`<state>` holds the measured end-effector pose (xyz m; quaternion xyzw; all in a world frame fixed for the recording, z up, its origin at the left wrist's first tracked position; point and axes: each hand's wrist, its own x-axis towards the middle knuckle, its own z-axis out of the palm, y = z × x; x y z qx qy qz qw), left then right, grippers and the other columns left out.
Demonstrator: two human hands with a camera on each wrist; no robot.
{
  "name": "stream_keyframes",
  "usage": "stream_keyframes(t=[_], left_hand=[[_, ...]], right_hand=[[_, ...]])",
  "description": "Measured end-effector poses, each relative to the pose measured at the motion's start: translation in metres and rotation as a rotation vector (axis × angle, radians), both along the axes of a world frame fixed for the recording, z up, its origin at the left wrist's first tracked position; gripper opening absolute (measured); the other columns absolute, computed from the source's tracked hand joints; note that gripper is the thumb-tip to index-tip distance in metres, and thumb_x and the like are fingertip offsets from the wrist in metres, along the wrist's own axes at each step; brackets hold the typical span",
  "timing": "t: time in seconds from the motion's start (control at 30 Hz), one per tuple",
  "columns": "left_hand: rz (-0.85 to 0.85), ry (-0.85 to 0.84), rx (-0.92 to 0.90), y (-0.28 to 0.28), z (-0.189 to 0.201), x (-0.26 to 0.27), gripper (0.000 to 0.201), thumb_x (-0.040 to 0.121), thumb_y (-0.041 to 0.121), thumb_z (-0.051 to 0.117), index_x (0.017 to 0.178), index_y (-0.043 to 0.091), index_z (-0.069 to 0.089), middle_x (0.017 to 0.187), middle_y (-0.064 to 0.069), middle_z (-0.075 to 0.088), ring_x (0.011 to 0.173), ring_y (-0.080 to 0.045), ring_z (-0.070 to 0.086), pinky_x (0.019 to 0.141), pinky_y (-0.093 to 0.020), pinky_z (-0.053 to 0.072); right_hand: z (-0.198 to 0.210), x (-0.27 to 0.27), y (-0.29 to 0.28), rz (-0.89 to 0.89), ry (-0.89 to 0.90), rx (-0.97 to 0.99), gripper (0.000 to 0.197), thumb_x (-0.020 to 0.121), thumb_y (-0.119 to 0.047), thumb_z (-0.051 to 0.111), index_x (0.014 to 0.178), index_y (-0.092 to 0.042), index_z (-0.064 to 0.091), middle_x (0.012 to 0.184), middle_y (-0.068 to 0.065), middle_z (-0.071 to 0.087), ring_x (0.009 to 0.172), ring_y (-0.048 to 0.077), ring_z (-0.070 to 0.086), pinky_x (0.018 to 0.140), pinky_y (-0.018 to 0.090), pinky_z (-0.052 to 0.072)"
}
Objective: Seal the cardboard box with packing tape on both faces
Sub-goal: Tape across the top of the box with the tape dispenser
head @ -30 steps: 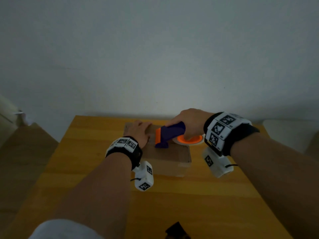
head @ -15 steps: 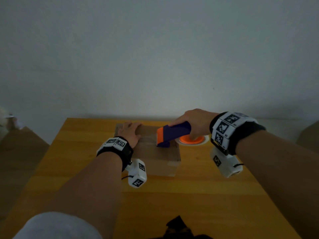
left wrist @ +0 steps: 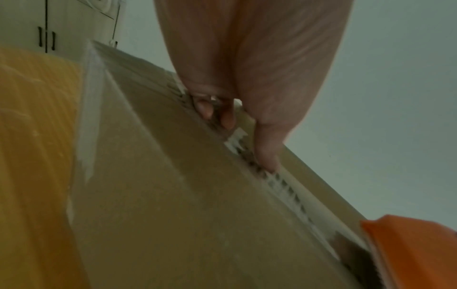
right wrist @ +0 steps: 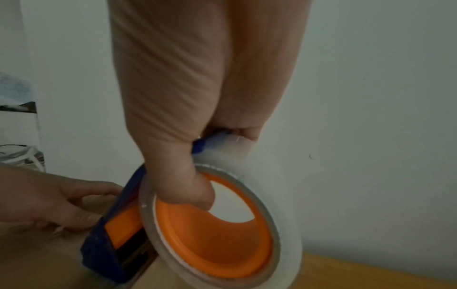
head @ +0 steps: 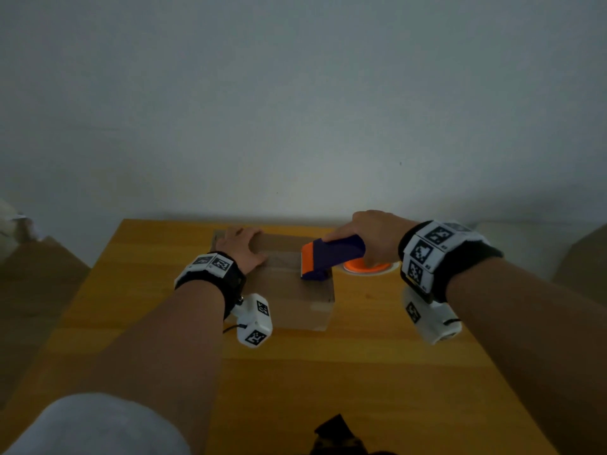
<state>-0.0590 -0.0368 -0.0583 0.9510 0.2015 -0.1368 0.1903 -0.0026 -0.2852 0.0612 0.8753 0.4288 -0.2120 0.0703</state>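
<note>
The cardboard box (head: 289, 287) sits flat on the wooden table (head: 328, 372), a little above the middle of the head view and close to the table's far edge, its flaps down. A glossy strip of clear tape (head: 282, 259) runs across its top face from the left side toward the right, and another piece of tape shows on the near right corner of the box.

On the right half of the box top rests the tape dispenser (head: 328, 257), a dark blue body with an orange front plate, its nose down on the cardboard. In the right wrist view its roll of clear tape (right wrist: 272, 195) on an orange hub (right wrist: 217, 230) hangs out past the box edge, above the table. The right hand (head: 371, 234) is wrapped around the dispenser from above, fingers curled over the top and the thumb hooked into the hub's opening.

The left hand (head: 243, 246) lies palm down on the left part of the box top, fingers stretched out flat and pressing on the cardboard beside the tape strip. From the left wrist view the fingertips (left wrist: 227, 119) reach to the box's far edge, holding nothing.

Both wrists wear black bands with white marker blocks (head: 254, 320). Behind the table stands a plain pale wall (head: 295, 110).
</note>
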Motion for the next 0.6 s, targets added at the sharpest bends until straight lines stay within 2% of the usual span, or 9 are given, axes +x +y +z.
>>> stream_keyframes(t=[0.1,0.17,0.33,0.43,0.5,0.53,0.6], left_hand=[[-0.012,0.040,0.061,-0.007,0.006,0.000,0.088,0.069,0.068,0.065,0.143,0.033,0.031,0.151,-0.006,0.027,0.138,-0.032,0.031,0.113,-0.046,0.026],[-0.016,0.039,0.057,-0.013,0.007,0.002,0.094,0.065,0.070,0.067,0.142,0.031,0.031,0.149,-0.007,0.028,0.136,-0.032,0.032,0.111,-0.045,0.028],[-0.004,-0.035,-0.013,-0.033,0.003,0.008,0.076,0.077,0.061,0.061,0.140,0.025,0.039,0.145,-0.009,0.034,0.133,-0.032,0.036,0.110,-0.045,0.034],[-0.050,-0.042,-0.021,-0.045,0.003,0.008,0.077,0.076,0.058,0.064,0.140,0.025,0.038,0.143,-0.010,0.034,0.131,-0.033,0.039,0.108,-0.044,0.037],[-0.061,-0.027,-0.040,-0.044,0.003,0.009,0.079,0.074,0.056,0.068,0.140,0.027,0.037,0.143,-0.010,0.033,0.130,-0.033,0.040,0.107,-0.044,0.038],[-0.062,-0.018,-0.050,-0.042,0.003,0.009,0.079,0.074,0.055,0.070,0.140,0.027,0.037,0.143,-0.009,0.032,0.130,-0.032,0.040,0.107,-0.044,0.038],[-0.048,-0.014,-0.058,-0.041,0.003,0.010,0.074,0.077,0.053,0.068,0.140,0.027,0.037,0.142,-0.009,0.032,0.130,-0.033,0.040,0.107,-0.044,0.037]], right_hand=[[-0.003,0.004,0.004,0.026,-0.018,0.003,0.069,0.085,-0.010,0.062,0.144,-0.035,0.038,0.125,0.004,0.058,0.085,0.014,0.042,0.074,0.028,0.037],[-0.003,0.005,0.006,0.032,-0.034,0.005,0.068,0.085,-0.010,0.062,0.143,-0.036,0.039,0.124,0.003,0.059,0.084,0.014,0.042,0.074,0.028,0.038],[-0.002,0.005,0.008,0.051,-0.042,0.001,0.066,0.085,-0.010,0.061,0.142,-0.035,0.041,0.116,0.003,0.062,0.081,0.014,0.044,0.072,0.028,0.037],[-0.003,0.006,0.008,0.055,-0.052,-0.008,0.068,0.084,-0.010,0.062,0.143,-0.036,0.039,0.108,0.004,0.063,0.079,0.015,0.045,0.071,0.028,0.038],[-0.005,0.006,0.007,0.039,-0.040,-0.013,0.070,0.085,-0.010,0.062,0.144,-0.037,0.037,0.098,0.002,0.057,0.080,0.015,0.045,0.072,0.029,0.039],[-0.006,0.006,0.006,0.036,-0.038,-0.017,0.070,0.085,-0.011,0.062,0.144,-0.038,0.035,0.099,0.001,0.056,0.081,0.015,0.045,0.073,0.029,0.040],[-0.005,0.006,0.005,0.039,-0.050,-0.038,0.072,0.086,-0.012,0.061,0.146,-0.039,0.031,0.114,0.001,0.060,0.083,0.015,0.043,0.076,0.031,0.043]])
